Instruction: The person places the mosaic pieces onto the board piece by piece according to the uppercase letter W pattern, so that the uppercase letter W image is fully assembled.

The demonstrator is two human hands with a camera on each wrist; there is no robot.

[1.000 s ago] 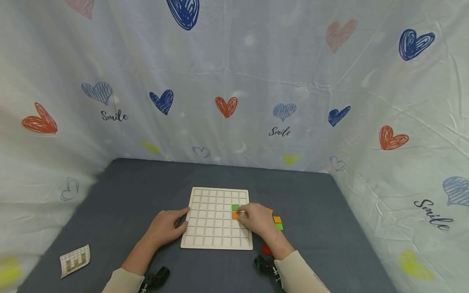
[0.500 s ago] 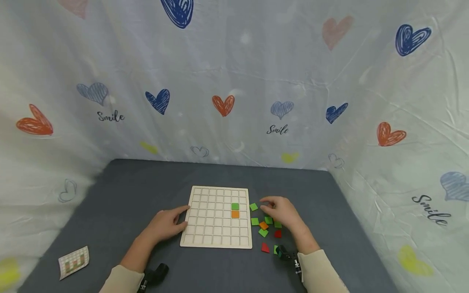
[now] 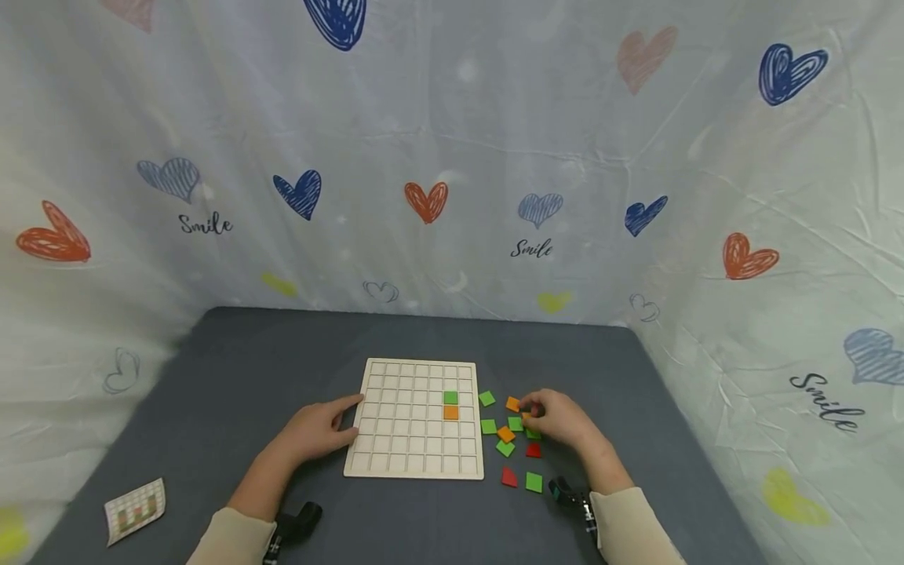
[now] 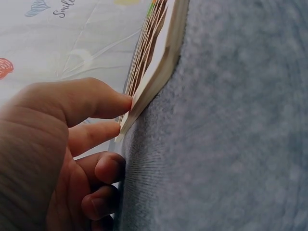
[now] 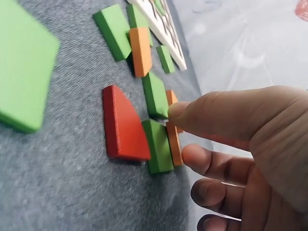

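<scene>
Right hand (image 3: pixel 561 420) pinches an orange tile (image 5: pixel 173 137) among loose tiles; it should lift straight up while left hand (image 3: pixel 318 430), fingers loosely extended, steadies the grid board (image 3: pixel 417 420).

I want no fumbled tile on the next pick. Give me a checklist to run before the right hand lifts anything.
1. Left hand steadies the grid board: ok, fingertips rest against its left edge.
2. Right hand on a tile: ok, thumb and finger touch an orange tile on edge in the loose pile.
3. Grip secure: cannot tell, the far side is hidden.
4. Neighbours clear: not ok, a green tile and a red tile lie against it.
5. Free cells on the board: ok, only a green tile and an orange one are placed.
</scene>
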